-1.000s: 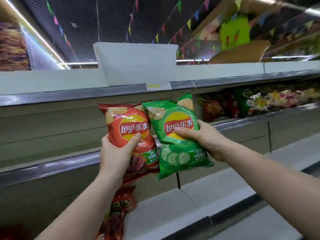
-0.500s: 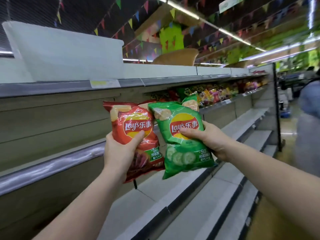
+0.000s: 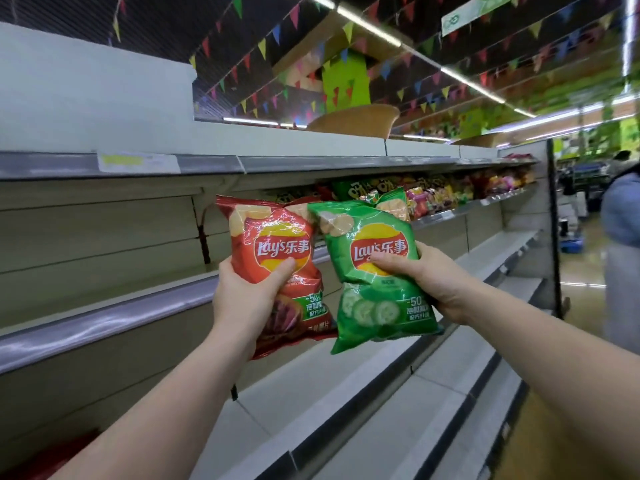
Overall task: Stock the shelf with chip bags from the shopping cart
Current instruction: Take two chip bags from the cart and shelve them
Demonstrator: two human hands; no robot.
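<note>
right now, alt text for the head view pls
Two hands hold chip bags up before mostly bare store shelves: the left hand grips a red bag, the right hand a green bag. Snack packs fill a shelf farther down the aisle.

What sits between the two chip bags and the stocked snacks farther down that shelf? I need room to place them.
In the head view, nothing: from the red bag and green bag to the snack packets, the shelf ledge appears bare.

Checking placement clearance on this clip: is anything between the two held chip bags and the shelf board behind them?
Nothing visible blocks the way. The left hand grips the red bag, the right hand the green bag, both held up in front of the bare shelf. Other snack packs sit farther right on that shelf level.
</note>
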